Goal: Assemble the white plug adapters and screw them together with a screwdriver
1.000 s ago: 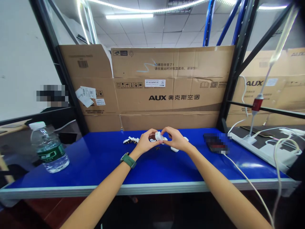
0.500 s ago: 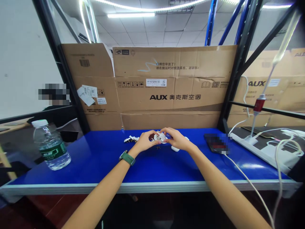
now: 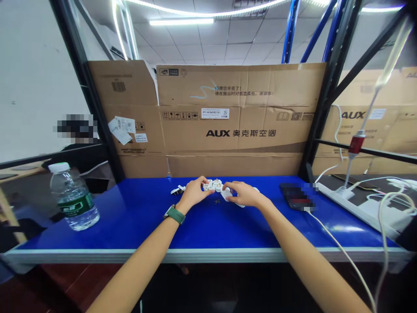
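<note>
In the head view, at the frame's centre, the bare left hand (image 3: pixel 193 194) pinches a small white plastic piece (image 3: pixel 207 187) between thumb and fingers, while the bare right hand (image 3: pixel 245 194) grips a smooth white plastic cover (image 3: pixel 226 194), thumb and fingertips closed on it, over the glossy blue tabletop (image 3: pixel 208 230).

Left hand (image 3: pixel 193 194), green-strapped watch (image 3: pixel 175 214) at wrist: pinches a white fitting (image 3: pixel 208 187). Right hand (image 3: pixel 243 194): grips a smooth white cover (image 3: pixel 226 194). Between them: a white piece with metal prongs (image 3: pixel 217 185). Nearer, small loose metal bits (image 3: pixel 217 201) lie on the blue tabletop (image 3: pixel 221 230). Far left: upright water bottle (image 3: pixel 78 204). Right: dark phone (image 3: pixel 296 195), cable attached. Behind: printed cardboard (image 3: pixel 241 145).
</note>
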{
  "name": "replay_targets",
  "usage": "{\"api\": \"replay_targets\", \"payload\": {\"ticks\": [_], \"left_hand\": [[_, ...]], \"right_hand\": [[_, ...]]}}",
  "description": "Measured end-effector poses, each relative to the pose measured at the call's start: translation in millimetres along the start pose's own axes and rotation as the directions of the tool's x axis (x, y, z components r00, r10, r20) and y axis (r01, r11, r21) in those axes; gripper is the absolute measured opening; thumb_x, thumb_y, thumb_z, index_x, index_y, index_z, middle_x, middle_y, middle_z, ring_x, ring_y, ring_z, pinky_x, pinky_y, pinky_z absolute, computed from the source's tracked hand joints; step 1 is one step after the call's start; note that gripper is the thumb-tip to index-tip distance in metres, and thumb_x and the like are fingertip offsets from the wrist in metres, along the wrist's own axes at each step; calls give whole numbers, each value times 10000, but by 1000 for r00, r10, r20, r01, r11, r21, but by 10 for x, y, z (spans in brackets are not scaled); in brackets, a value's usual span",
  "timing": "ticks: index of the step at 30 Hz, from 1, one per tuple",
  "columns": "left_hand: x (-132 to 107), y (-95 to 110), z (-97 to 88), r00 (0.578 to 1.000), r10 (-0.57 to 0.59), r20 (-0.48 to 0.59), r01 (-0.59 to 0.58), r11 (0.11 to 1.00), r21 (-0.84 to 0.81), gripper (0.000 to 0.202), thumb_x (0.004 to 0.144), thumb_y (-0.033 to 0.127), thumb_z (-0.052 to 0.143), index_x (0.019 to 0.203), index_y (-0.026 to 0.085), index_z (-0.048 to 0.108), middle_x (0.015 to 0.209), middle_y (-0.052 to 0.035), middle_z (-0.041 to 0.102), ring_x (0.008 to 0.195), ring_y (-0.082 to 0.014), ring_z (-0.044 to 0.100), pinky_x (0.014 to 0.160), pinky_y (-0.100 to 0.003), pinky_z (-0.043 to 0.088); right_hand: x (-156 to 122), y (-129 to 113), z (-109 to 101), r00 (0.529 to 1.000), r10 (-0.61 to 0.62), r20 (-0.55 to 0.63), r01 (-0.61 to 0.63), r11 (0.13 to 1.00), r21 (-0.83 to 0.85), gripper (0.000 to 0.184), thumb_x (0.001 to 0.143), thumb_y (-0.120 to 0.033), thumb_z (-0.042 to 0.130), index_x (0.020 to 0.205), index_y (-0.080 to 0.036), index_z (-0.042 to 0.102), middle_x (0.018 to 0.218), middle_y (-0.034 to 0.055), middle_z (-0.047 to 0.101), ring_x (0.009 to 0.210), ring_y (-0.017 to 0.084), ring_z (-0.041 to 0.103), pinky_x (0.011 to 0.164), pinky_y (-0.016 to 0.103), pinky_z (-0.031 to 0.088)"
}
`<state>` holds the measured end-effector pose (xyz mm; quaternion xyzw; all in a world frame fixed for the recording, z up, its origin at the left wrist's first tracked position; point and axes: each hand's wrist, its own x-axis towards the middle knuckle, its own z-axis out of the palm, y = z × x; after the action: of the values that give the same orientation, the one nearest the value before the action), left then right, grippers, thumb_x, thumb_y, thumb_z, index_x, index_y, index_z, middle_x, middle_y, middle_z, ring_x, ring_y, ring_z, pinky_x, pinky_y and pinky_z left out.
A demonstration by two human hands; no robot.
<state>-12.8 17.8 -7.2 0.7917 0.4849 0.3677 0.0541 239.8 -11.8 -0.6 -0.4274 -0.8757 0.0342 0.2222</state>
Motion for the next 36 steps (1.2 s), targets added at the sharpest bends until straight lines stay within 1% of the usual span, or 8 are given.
{"api": "replay_targets", "payload": {"ticks": [5,9,13,19,23,29,32,36], "left_hand": [[-36,5,-35,998,7,56,-18,979,203,349,842,548,692,1007,245,644,850,-41,735,849,-275,691,767,-332,425],[-40,-36,-45,996,-12,89,-11,967,253,296,851,525,691,963,251,679,924,-55,746,926,-297,681,835,-362,397],[-28,-93,-38,996,-23,83,-4,950,312,258,773,468,776,856,230,720,985,-86,727,986,-323,639,886,-409,377],[-46,-184,-48,994,-104,45,70,877,475,240,770,442,742,795,203,729,991,-129,688,998,-357,585,906,-504,363],[-69,-164,-54,992,-124,11,99,840,533,267,798,410,691,945,194,744,1089,-165,661,1049,-389,558,915,-540,355],[-57,-49,53,979,158,130,-198,899,392,476,887,249,604,1360,291,583,1290,-126,640,1171,-343,536,974,-502,319],[-34,-42,113,958,227,173,-277,886,372,478,888,164,589,1348,295,578,1280,-113,658,1183,-332,545,1000,-501,294],[-8,-50,123,960,201,194,-265,879,396,359,887,149,616,1231,249,603,1174,-112,696,1135,-322,581,982,-478,293]], "right_hand": [[14,-11,54,999,-22,49,23,999,-32,211,920,-221,607,1103,-229,712,997,73,673,886,200,627,774,273,415],[16,-34,67,994,-69,84,67,997,26,271,860,-374,736,1100,-247,738,1031,72,665,934,221,631,795,285,431],[27,-11,64,984,-104,148,99,994,42,273,780,-328,809,1035,-244,756,1022,61,677,941,230,639,795,289,440],[-6,113,41,989,32,143,-18,995,-95,263,785,-273,754,1046,-240,759,1044,92,668,923,257,648,751,294,434],[-25,131,22,990,100,96,-87,987,-133,303,817,-276,727,1117,-235,739,1086,110,656,925,254,646,748,287,431],[23,109,3,993,109,-34,-112,989,-97,217,985,-269,533,1093,-211,713,1062,101,629,901,202,635,794,273,431],[35,120,2,993,96,-66,-101,992,-82,209,988,-248,531,1089,-205,709,1056,97,620,907,193,630,816,269,433],[26,101,-15,993,89,-82,-95,994,-60,192,983,-251,543,1064,-205,712,1046,91,616,900,187,625,821,269,431]]}}
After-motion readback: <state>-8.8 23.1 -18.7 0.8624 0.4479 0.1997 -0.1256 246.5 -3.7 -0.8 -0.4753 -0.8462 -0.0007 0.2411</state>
